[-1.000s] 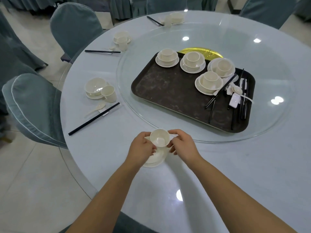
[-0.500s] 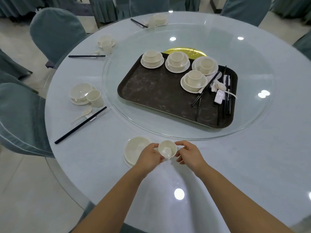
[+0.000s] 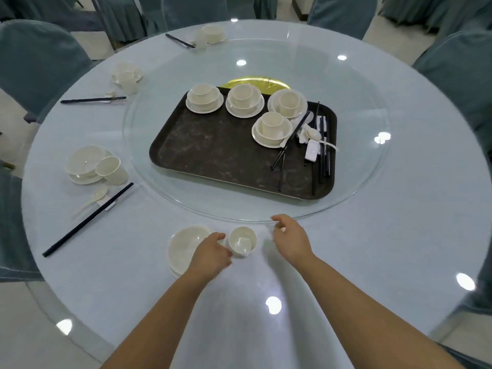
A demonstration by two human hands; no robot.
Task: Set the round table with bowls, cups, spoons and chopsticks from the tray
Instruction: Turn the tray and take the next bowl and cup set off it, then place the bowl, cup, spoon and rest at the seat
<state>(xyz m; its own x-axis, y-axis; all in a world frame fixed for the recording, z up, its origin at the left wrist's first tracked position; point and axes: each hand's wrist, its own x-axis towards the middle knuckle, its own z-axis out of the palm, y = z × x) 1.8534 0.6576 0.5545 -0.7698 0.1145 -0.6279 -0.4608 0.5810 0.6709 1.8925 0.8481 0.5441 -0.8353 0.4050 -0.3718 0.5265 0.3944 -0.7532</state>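
We see a glossy cream cup (image 3: 242, 241) — round, smooth — between our hands, a shallow bowl (image 3: 186, 246) under our left wrist. Our left hand (image 3: 213, 255) grips the cup; our right hand (image 3: 290, 239) hovers released beside it.

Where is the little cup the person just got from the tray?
In the head view the cup stands on the table's near edge, just right of the bowl, with the left hand touching its side and the right hand apart from it.

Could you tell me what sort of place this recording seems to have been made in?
Probably a restaurant or banquet hall: a large round table with a glass turntable, fabric-covered chairs around it, and matching place settings laid from a serving tray.
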